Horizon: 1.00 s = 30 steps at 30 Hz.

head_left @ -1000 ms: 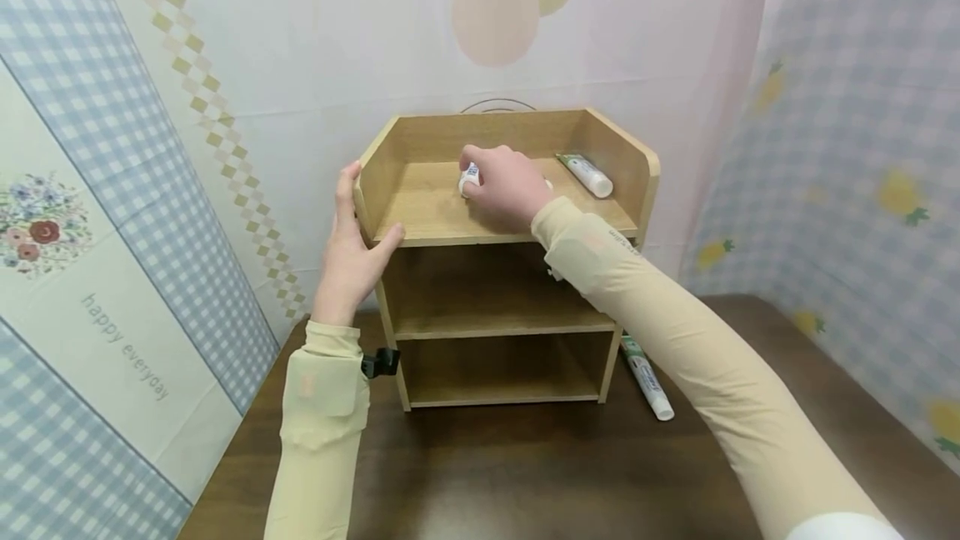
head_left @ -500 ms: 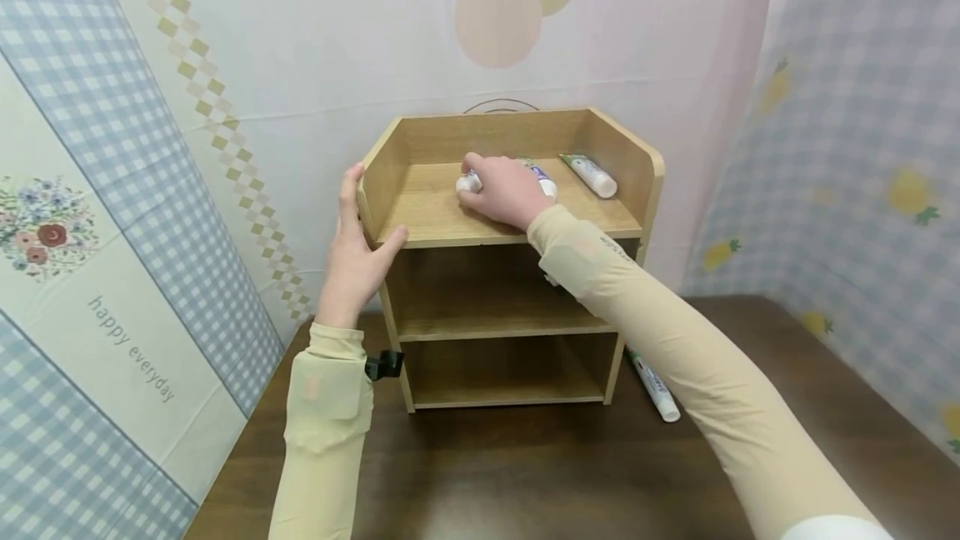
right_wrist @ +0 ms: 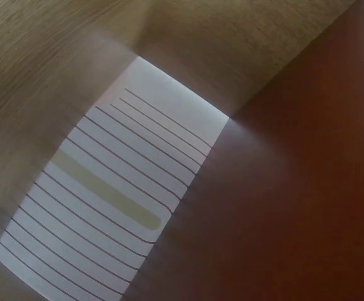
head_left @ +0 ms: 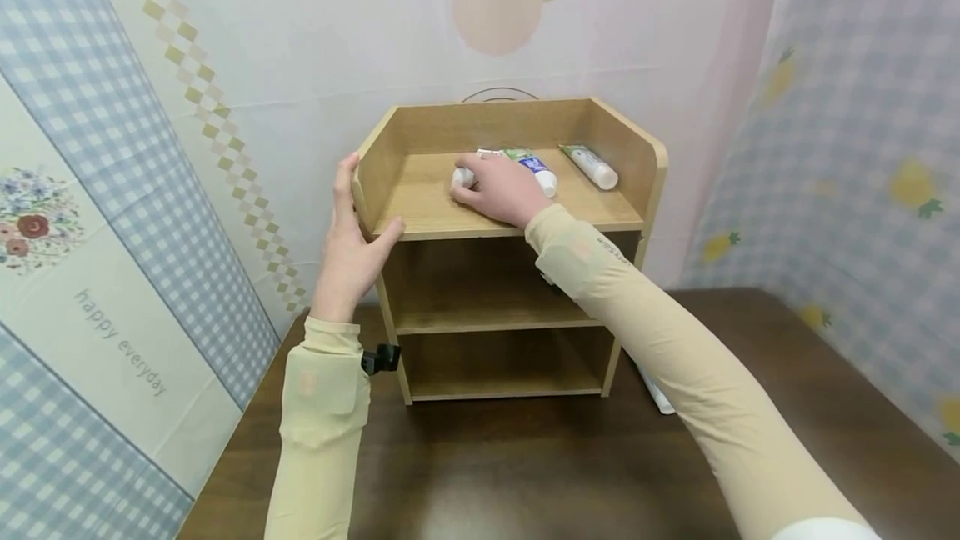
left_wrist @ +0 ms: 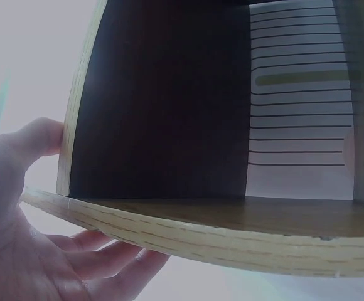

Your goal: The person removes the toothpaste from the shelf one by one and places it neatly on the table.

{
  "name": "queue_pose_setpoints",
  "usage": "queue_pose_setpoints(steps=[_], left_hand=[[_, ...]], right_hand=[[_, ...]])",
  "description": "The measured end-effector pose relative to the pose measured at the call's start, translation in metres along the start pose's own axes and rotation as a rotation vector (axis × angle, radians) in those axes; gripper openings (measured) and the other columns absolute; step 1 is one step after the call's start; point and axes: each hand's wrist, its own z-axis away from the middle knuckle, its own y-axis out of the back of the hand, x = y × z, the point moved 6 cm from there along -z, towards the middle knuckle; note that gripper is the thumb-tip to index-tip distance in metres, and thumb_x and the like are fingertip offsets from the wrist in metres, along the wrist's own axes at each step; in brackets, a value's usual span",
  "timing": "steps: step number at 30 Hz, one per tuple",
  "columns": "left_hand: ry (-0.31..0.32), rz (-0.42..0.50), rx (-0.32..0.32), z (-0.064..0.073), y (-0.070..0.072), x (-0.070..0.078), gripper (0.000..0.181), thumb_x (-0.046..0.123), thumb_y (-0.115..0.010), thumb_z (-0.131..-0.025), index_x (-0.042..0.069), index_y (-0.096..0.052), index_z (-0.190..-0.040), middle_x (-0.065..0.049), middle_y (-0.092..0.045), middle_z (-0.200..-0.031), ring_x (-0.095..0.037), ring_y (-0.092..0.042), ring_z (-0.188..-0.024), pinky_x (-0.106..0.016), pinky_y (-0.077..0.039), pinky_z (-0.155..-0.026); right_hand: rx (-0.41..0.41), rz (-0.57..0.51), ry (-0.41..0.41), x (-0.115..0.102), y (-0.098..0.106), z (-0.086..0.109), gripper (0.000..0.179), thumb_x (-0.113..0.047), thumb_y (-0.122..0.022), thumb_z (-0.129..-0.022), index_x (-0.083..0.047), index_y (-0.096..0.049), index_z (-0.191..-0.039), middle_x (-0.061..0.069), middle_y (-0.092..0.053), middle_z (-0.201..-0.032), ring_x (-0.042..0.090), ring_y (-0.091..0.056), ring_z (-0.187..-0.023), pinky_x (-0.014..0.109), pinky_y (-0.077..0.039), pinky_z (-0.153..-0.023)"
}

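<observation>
A wooden desktop shelf (head_left: 517, 328) with two lower compartments and a walled top tray stands on the table. My left hand (head_left: 349, 261) grips its left side panel, thumb at the tray's front edge; the left wrist view shows the thumb and fingers around the board. Over the top tray, my right hand (head_left: 504, 192) pinches a toothpaste tube (head_left: 463, 177), whose white cap points left; most of it is hidden. Just beyond that hand lies a second tube (head_left: 537, 167) with purple and green print. A third tube (head_left: 591, 167) rests near the right wall.
Another white tube (head_left: 657, 390) lies on the dark table (head_left: 495, 473), right of the shelf and partly behind my right forearm. Patterned cloth (head_left: 660, 40) hangs behind and at both sides. The right wrist view looks into a compartment, without the hand.
My right hand has lowered the tube slightly and shifted a little left on the top tray. The purple-and-green tube shows more now. My left hand keeps its grip.
</observation>
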Motion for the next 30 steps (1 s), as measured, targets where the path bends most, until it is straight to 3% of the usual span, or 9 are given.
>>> queue_pose_setpoints(steps=[12,17,21,25,30], left_hand=[[0.003,-0.018,0.005,0.002,0.011,0.003,0.084,0.021,-0.063,-0.088,0.047,-0.011,-0.149,0.002,-0.023,-0.16,-0.031,-0.04,-0.131,-0.057,-0.034,-0.104],[0.001,-0.028,0.0,0.003,0.014,0.002,0.084,0.022,-0.063,-0.088,0.047,-0.011,-0.149,0.003,-0.022,-0.16,-0.03,-0.04,-0.131,-0.057,-0.034,-0.104],[0.003,0.017,-0.018,0.005,0.015,0.001,0.084,0.019,-0.063,-0.088,0.048,-0.012,-0.148,-0.003,-0.027,-0.157,-0.032,-0.046,-0.126,-0.054,-0.039,-0.1],[0.012,0.056,-0.037,0.005,0.012,0.0,0.083,0.017,-0.063,-0.088,0.049,-0.013,-0.147,-0.011,-0.033,-0.151,-0.037,-0.051,-0.121,-0.052,-0.043,-0.095],[0.019,0.047,-0.036,0.005,0.01,-0.001,0.084,0.018,-0.063,-0.088,0.05,-0.013,-0.147,-0.01,-0.032,-0.152,-0.037,-0.051,-0.122,-0.052,-0.043,-0.096]], right_hand=[[0.049,-0.012,0.017,-0.013,0.005,0.005,0.04,-0.042,-0.057,-0.093,-0.014,-0.057,-0.122,0.006,-0.069,-0.112,0.024,-0.062,-0.091,0.042,-0.049,-0.075],[0.027,-0.026,0.01,-0.014,0.002,0.005,0.048,-0.045,-0.057,-0.093,-0.016,-0.054,-0.131,0.006,-0.066,-0.123,0.027,-0.064,-0.103,0.043,-0.05,-0.083],[0.001,-0.033,0.017,-0.015,0.0,0.005,0.049,-0.045,-0.056,-0.093,-0.018,-0.054,-0.135,0.005,-0.063,-0.131,0.027,-0.061,-0.116,0.044,-0.049,-0.091],[0.005,-0.035,0.032,-0.014,0.0,0.009,0.043,-0.042,-0.057,-0.093,-0.017,-0.058,-0.128,0.007,-0.067,-0.124,0.027,-0.062,-0.111,0.044,-0.049,-0.088],[0.036,-0.042,0.051,-0.014,0.003,0.014,0.038,-0.042,-0.06,-0.091,-0.017,-0.06,-0.12,0.008,-0.069,-0.112,0.025,-0.063,-0.095,0.042,-0.05,-0.078]])
